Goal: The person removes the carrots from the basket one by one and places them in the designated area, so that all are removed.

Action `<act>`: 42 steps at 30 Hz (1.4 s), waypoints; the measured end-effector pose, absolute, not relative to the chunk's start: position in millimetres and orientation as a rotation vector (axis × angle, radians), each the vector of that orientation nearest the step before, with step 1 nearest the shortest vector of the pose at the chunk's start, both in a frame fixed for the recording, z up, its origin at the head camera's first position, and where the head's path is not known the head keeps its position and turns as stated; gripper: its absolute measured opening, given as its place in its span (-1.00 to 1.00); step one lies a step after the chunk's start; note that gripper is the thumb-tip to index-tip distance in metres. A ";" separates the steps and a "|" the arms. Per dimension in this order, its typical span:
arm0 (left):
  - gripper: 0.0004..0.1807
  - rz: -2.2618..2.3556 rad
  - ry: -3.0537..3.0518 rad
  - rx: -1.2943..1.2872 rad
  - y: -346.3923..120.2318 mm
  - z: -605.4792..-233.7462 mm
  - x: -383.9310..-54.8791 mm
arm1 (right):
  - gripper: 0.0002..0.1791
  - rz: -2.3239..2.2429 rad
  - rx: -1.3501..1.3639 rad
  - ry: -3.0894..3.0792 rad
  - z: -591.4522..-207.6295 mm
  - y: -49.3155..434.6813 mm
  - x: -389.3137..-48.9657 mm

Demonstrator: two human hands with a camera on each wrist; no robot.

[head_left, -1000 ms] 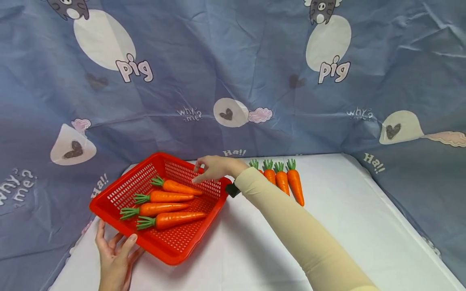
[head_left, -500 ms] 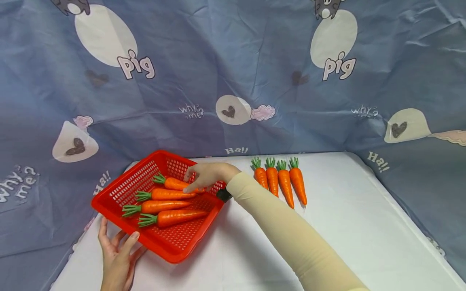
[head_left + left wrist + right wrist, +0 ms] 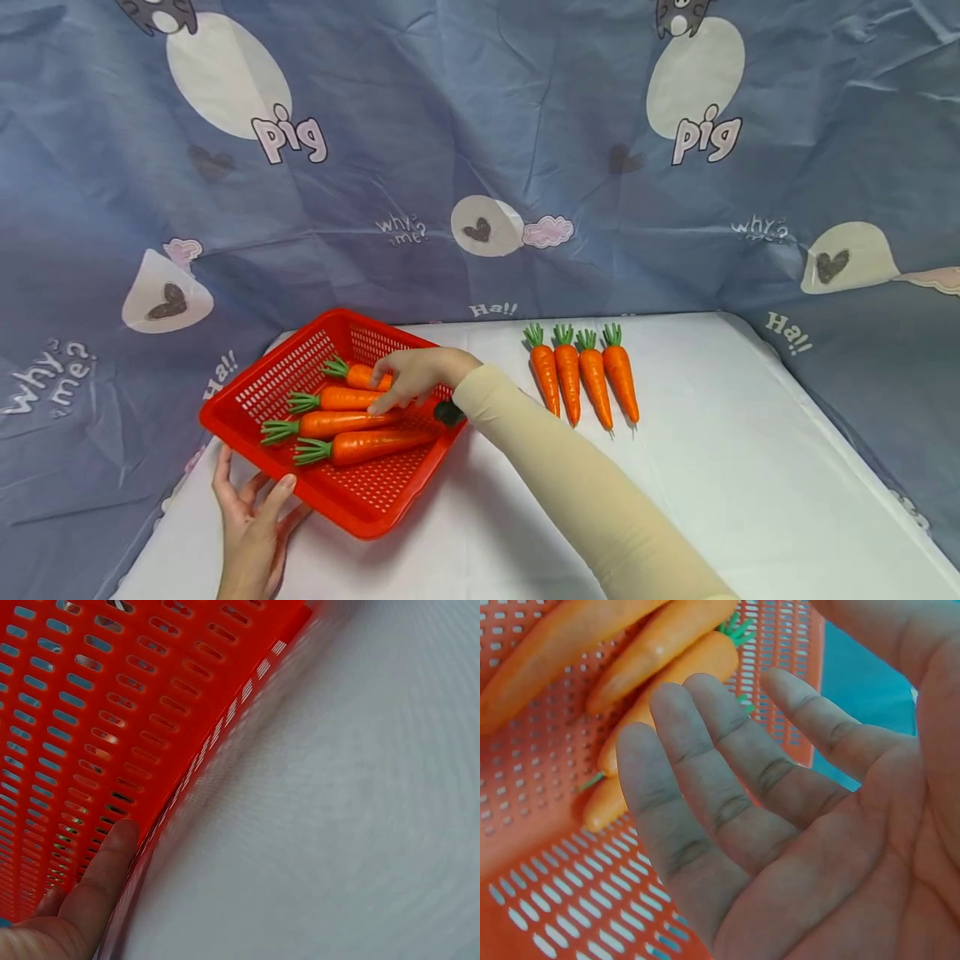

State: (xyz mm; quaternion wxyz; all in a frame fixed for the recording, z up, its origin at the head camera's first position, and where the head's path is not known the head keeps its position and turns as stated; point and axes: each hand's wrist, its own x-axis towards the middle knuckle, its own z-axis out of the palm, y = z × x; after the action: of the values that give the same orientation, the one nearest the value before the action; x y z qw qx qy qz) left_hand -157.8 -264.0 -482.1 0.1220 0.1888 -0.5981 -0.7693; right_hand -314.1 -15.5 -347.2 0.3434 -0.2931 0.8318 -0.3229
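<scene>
A red plastic basket [image 3: 330, 508] with slotted walls stands at the left of the white table, its near left side tilted up. My left hand [image 3: 255, 533] holds that side, thumb at the rim and fingers against the outer wall. In the left wrist view a finger [image 3: 97, 889] touches the slotted plastic. Several carrots [image 3: 367, 447] with green tops lie in a row in the basket. Over the carrots' narrow ends is my right hand [image 3: 415, 373], fingers loosely bent. The right wrist view shows the right palm [image 3: 832, 855] holding nothing, with carrots [image 3: 660, 656] beyond the fingertips.
Several more carrots [image 3: 592, 379] lie side by side on the white tabletop [image 3: 712, 467], right of the basket, green tops pointing away. A blue printed cloth [image 3: 375, 167] hangs behind the table. A black wrist camera [image 3: 447, 413] sits under the right wrist, near the basket's right wall.
My right hand has moved lower into the basket, closer to the carrots. The left hand keeps its hold on the basket. The head view has shifted slightly.
</scene>
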 end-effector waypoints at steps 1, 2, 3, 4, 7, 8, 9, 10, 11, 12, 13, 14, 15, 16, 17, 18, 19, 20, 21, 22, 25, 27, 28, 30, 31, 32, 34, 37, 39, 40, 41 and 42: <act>0.10 -2.245 -1.752 0.550 -263.9 -481.8 -158.7 | -0.43 -0.832 -0.762 2.165 -349.3 -16.8 -314.0; 0.10 -2.247 -1.758 0.547 -263.9 -481.5 -159.2 | -0.42 -0.825 -0.758 2.166 -351.5 -18.3 -313.9; 0.10 -2.253 -1.759 0.546 -263.9 -481.3 -159.6 | -0.41 -0.816 -0.749 2.171 -353.8 -19.9 -313.8; 0.09 -2.258 -1.758 0.544 -263.9 -481.3 -159.8 | -0.41 -0.806 -0.743 2.175 -356.1 -21.6 -313.6; 0.09 -2.264 -1.765 0.538 -264.6 -482.0 -158.6 | -0.42 -0.768 -0.718 2.192 -362.4 -26.6 -311.4; 0.10 -2.263 -1.769 0.537 -264.7 -482.4 -158.0 | -0.43 -0.752 -0.717 2.195 -364.2 -28.2 -310.5; 0.10 -2.261 -1.767 0.540 -264.6 -482.8 -158.0 | -0.44 -0.741 -0.714 2.198 -365.8 -29.8 -309.5; 0.10 -2.257 -1.767 0.542 -264.5 -483.0 -158.0 | -0.44 -0.734 -0.714 2.200 -367.2 -31.0 -308.7; 0.10 -2.252 -1.768 0.545 -264.3 -482.8 -158.1 | -0.45 -0.731 -0.712 2.197 -368.2 -32.0 -307.9; 0.10 -2.250 -1.766 0.543 -264.0 -482.5 -158.5 | -0.45 -0.731 -0.707 2.194 -369.1 -33.0 -307.4; 0.10 -2.248 -1.763 0.543 -264.1 -482.9 -158.3 | -0.46 -0.735 -0.707 2.188 -370.0 -34.6 -306.9; 0.09 -2.247 -1.758 0.547 -264.2 -482.9 -158.1 | -0.46 -0.744 -0.702 2.179 -370.4 -36.1 -306.6; 0.09 -2.250 -1.750 0.548 -264.4 -482.9 -158.0 | -0.46 -0.753 -0.690 2.172 -370.7 -37.4 -306.5; 0.09 -2.253 -1.744 0.550 -264.6 -482.8 -157.9 | -0.47 -0.754 -0.688 2.166 -370.7 -38.7 -306.5; 0.08 -2.255 -1.741 0.552 -264.7 -482.7 -157.8 | -0.49 -0.755 -0.672 2.158 -370.8 -40.0 -306.7; 0.08 -2.256 -1.737 0.553 -264.9 -482.9 -157.9 | -0.49 -0.748 -0.674 2.155 -370.6 -41.0 -306.9; 0.09 -2.256 -1.736 0.556 -265.1 -483.0 -157.9 | -0.49 -0.738 -0.678 2.157 -370.4 -42.1 -307.0; 0.09 -2.256 -1.734 0.555 -265.1 -483.3 -158.0 | -0.50 -0.728 -0.678 2.158 -370.5 -43.2 -307.2; 0.09 -2.259 -1.730 0.553 -265.0 -483.4 -158.0 | -0.50 -0.721 -0.675 2.156 -370.6 -44.4 -307.4; 0.10 -2.260 -1.727 0.553 -265.0 -483.5 -158.0 | -0.52 -0.702 -0.668 2.168 -370.8 -45.9 -307.6; 0.11 -2.263 -1.718 0.550 -264.5 -483.9 -158.2 | -0.54 -0.642 -0.640 2.199 -371.3 -50.9 -307.9; 0.11 -2.266 -1.717 0.550 -264.0 -483.9 -158.2 | -0.60 -0.599 -0.606 2.217 -371.9 -55.3 -307.9; 0.11 -2.266 -1.719 0.551 -263.8 -483.7 -158.3 | -0.62 -0.562 -0.610 2.234 -372.8 -57.7 -307.9; 0.11 -2.265 -1.730 0.547 -263.8 -483.9 -158.5 | -0.67 -0.529 -0.624 2.246 -374.4 -61.7 -307.5; 0.10 -2.264 -1.736 0.547 -263.9 -483.9 -158.4 | -0.68 -0.502 -0.636 2.257 -375.3 -63.5 -307.4; 0.11 -2.259 -1.745 0.547 -264.1 -483.9 -158.3 | -0.70 -0.473 -0.638 2.275 -375.9 -65.1 -307.1; 0.11 -2.251 -1.761 0.539 -264.4 -484.0 -158.3 | -0.70 -0.427 -0.652 2.304 -377.7 -67.3 -306.8; 0.11 -2.239 -1.778 0.540 -265.0 -483.9 -157.7 | -0.69 -0.343 -0.660 2.351 -380.0 -68.4 -306.7; 0.11 -2.237 -1.783 0.536 -265.4 -483.8 -157.6 | -0.67 -0.299 -0.663 2.373 -382.9 -68.3 -306.5; 0.11 -2.237 -1.784 0.535 -265.8 -484.0 -157.5 | -0.67 -0.273 -0.667 2.387 -384.5 -68.5 -306.6; 0.11 -2.235 -1.788 0.536 -266.1 -484.1 -157.3 | -0.66 -0.268 -0.662 2.390 -386.1 -68.5 -306.5; 0.11 -2.236 -1.786 0.537 -266.3 -484.1 -157.2 | -0.65 -0.267 -0.646 2.394 -387.9 -68.8 -306.5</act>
State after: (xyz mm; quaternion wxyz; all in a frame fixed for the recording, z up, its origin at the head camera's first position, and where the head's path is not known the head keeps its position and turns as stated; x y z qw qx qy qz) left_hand -157.2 -266.3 -484.1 0.1146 0.1833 -0.6094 -0.7628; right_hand -306.5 -68.8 -387.9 0.3183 -0.2457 0.9099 -0.1017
